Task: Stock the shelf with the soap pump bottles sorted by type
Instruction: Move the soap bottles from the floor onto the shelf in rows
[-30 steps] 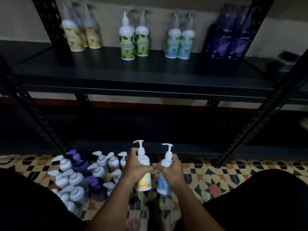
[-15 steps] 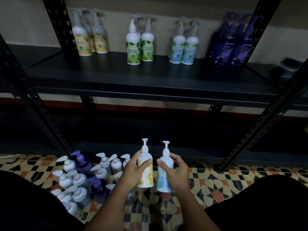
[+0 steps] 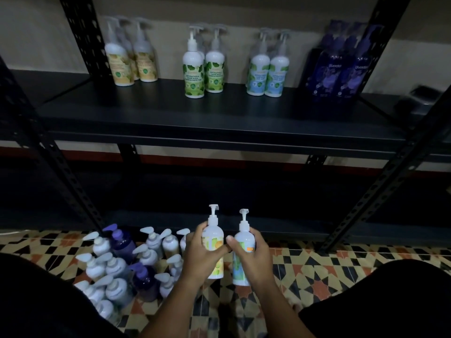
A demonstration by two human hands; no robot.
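on the shelf (image 3: 219, 118) i count three yellow-label bottles (image 3: 119, 67), three green-label bottles (image 3: 194, 74), two blue-label ones (image 3: 257, 75) for sure — maybe more hidden behind — and what looks like three purple bottles (image 3: 327, 71). i hold two more bottles — one yellow-label bottle in my left hand (image 3: 200, 257) and one blue-label bottle in my right hand (image 3: 251, 257). the floor cluster (image 3: 117, 267) has three purple bottles and about a dozen white ones, too crowded to count exactly.

green-label bottles (image 3: 194, 76) — "ANTIBACTERIAL HAND WASH" | purple bottles (image 3: 328, 71) — "guardian", partly blurred

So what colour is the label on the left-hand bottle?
Yellow and orange, on the bottle the left hand holds; head view.
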